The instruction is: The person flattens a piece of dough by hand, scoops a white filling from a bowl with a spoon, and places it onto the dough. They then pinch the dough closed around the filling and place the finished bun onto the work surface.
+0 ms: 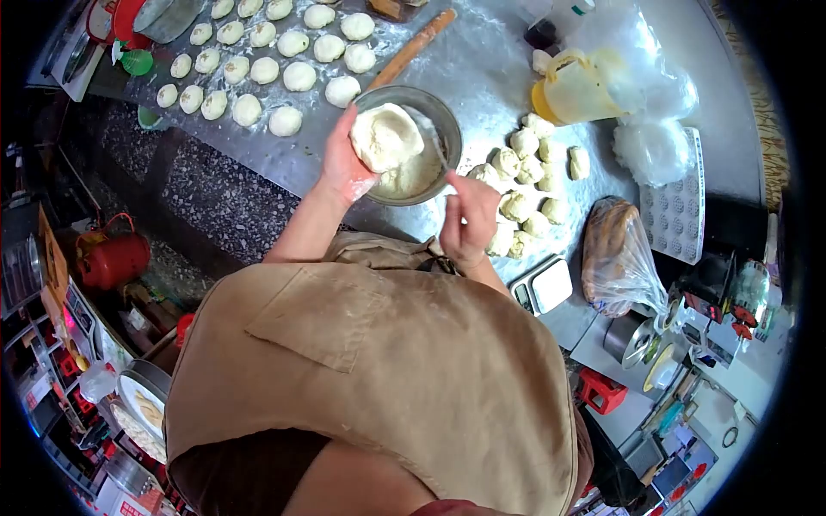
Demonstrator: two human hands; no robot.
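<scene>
My left hand (340, 163) cups a flattened round of dough (374, 153) with a pale crumbly filling in its middle, held over the left side of a metal bowl (459, 142). A floury pale mixture (411, 178) lies in the bowl. At the bowl's right rim, my right hand (469, 215) is closed around the end of a thin light utensil (438, 150), probably a spoon; its far end is over the bowl and hard to make out. Several lumps of dough (519, 205) sit to the right of this hand.
Rows of filled dough balls (299, 76) cover the table's far left, beside a rolling pin (417, 45). On the right stand a yellow-tinted jug (578, 90), a bagged brown loaf-like item (609, 249) and a kitchen scale (549, 285). A red gas cylinder (114, 261) stands at left.
</scene>
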